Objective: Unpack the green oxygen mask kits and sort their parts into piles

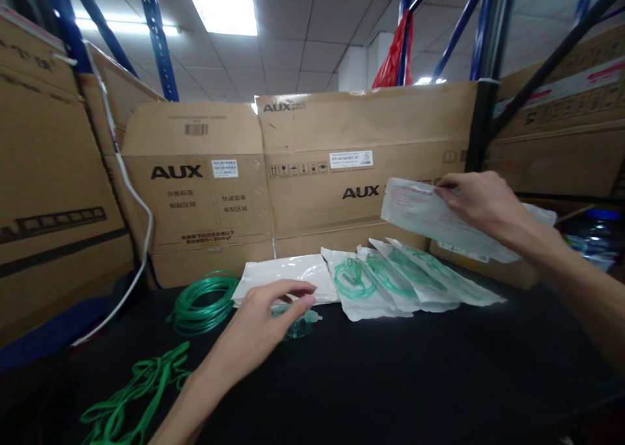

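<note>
My right hand (483,201) is raised over the right of the black table (390,380) and pinches a flat white pouch (420,214) by its top edge. Down at the middle, my left hand (258,328) curls its fingers over a clear green plastic mask (300,324) lying on the table. Just behind it lies an empty-looking white pouch (283,272). To the right, three sealed pouches (390,279) with green tubing inside overlap in a row.
A coil of green tubing (202,305) lies left of my left hand, and loose green bands (131,393) lie nearer the front left. Large AUX cardboard boxes (312,172) wall the table's back and sides. A white cable (139,230) hangs at left.
</note>
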Motion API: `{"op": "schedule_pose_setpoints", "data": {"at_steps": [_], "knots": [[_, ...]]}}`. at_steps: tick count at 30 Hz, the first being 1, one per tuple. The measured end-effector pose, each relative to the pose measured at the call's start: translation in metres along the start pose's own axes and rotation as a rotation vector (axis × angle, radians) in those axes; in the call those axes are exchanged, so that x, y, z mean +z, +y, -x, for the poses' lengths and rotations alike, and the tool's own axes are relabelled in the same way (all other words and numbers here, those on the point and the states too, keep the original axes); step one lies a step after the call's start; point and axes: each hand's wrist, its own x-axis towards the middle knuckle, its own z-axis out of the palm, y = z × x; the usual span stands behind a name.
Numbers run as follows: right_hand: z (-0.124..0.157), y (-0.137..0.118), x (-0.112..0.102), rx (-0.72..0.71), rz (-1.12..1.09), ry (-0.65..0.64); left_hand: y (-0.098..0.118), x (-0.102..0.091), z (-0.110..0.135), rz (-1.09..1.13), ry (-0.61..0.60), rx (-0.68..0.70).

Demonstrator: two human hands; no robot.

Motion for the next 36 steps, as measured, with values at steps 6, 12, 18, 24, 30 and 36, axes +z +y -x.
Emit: {"op": "schedule_pose_setpoints", "data": {"at_steps": [6,12,18,24,30,36], "knots": [[0.033,-0.102,0.0,-0.309,-0.195,0.048,0.033,0.037,-0.021,0.756,-0.141,-0.214],[0.096,-0.176,0.045,-0.728,-0.348,0.014,0.024,0.035,-0.036,1.207,0.078,-0.294],[0.115,-0.194,0.052,-0.792,-0.56,0.054,0.0,0.029,-0.037,1.144,0.372,-0.352],[0.1,-0.156,0.041,0.148,-1.039,0.028,0.0,0.004,-0.04,1.008,0.532,-0.312],[0.096,-0.14,0.049,0.345,-1.237,-0.267,0.013,-0.005,-0.04,0.915,0.47,-0.257],[0.104,-0.151,0.055,0.45,-1.466,-0.401,0.007,-0.001,-0.042,0.877,0.359,-0.248]]}}
